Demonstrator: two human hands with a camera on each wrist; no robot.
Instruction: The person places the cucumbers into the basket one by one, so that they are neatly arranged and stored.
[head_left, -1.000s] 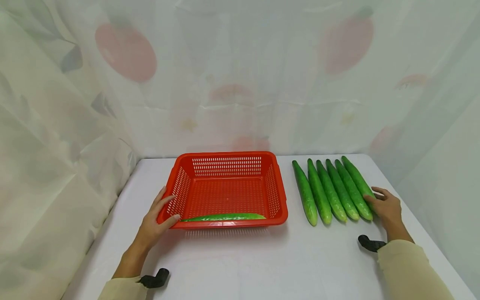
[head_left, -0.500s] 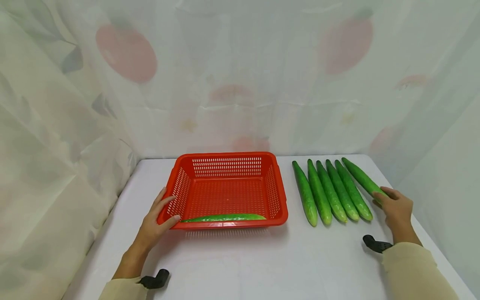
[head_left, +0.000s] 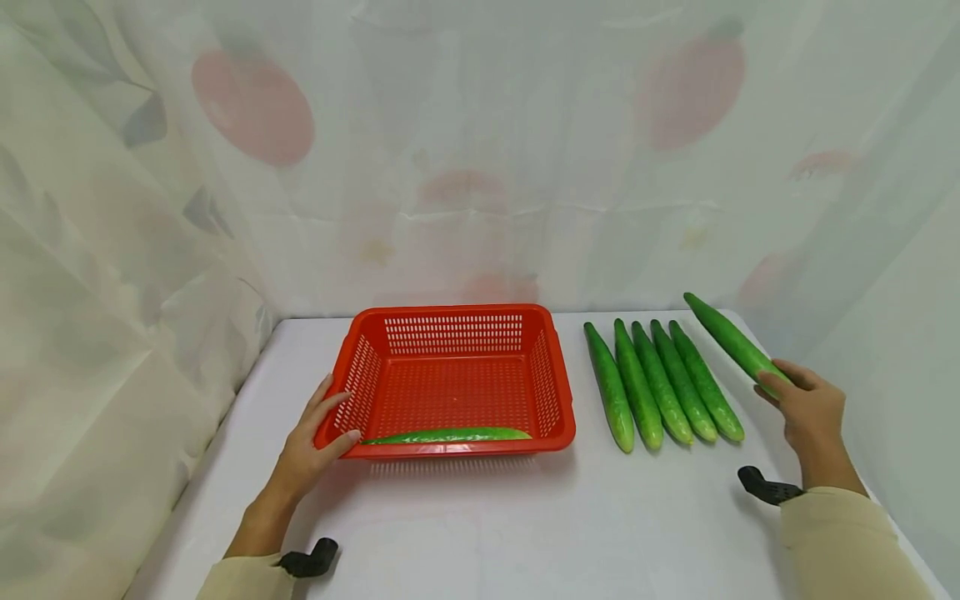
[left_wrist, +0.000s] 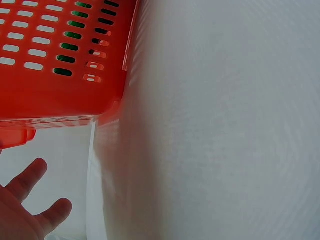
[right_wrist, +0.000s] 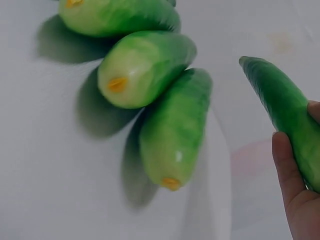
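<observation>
My right hand [head_left: 813, 412] pinches a long green cucumber [head_left: 731, 337] near its close end, raised off the table at the right. In the right wrist view, thumb and fingers lie on either side of that cucumber [right_wrist: 292, 117]. My left hand [head_left: 303, 450] touches the left front corner of a red plastic basket [head_left: 557, 437], fingers spread and mostly straight over the rim. Two of its fingers stand apart from the basket in the left wrist view. Inside the basket, one cucumber [head_left: 450, 434] lies along the front wall, partly hidden by the rim.
Several cucumbers [head_left: 633, 383] lie side by side on the white table [head_left: 480, 533], right of the basket. Their near ends show yellow tips [right_wrist: 117, 84] in the right wrist view. A curtain with fruit prints [head_left: 465, 167] hangs behind the table.
My right hand has taken the rightmost cucumber from the row, moved it right and lifted it from the table. The left hand and the basket have stayed put.
</observation>
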